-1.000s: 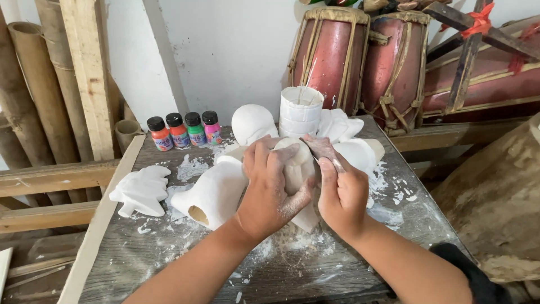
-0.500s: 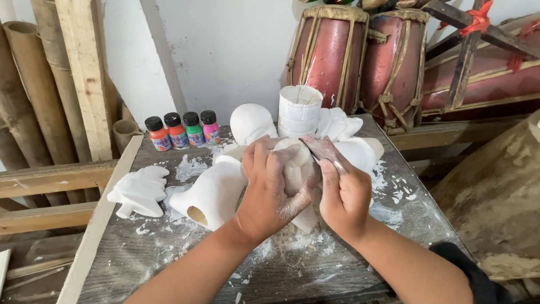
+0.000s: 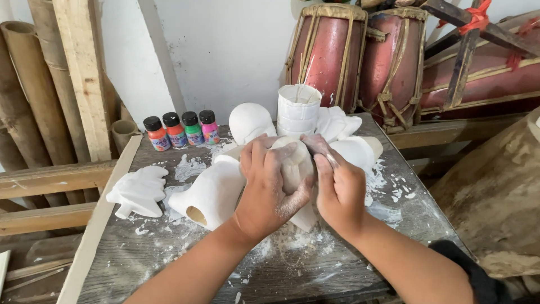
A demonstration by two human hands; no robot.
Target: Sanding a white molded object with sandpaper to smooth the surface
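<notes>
Both my hands close around one white plaster figurine point(image 3: 297, 169) held just above the dusty wooden table point(image 3: 169, 259). My left hand point(image 3: 264, 188) wraps its left side, fingers over the top. My right hand point(image 3: 337, 186) presses on its right side, and I cannot tell whether a small tool is under the fingers. A hollow white plaster piece point(image 3: 211, 188) lies just left of my left hand, touching it. Another white figurine point(image 3: 139, 190) lies further left.
Several small paint bottles point(image 3: 183, 130) stand at the back left. A white cup point(image 3: 298, 108) and more plaster pieces point(image 3: 250, 121) sit behind my hands. Two red drums point(image 3: 360, 62) stand at the back; bamboo and wooden planks point(image 3: 79, 79) lean left.
Hands and figurine stay in nearly the same place; my right hand's fingers shift slightly over the piece's surface.
</notes>
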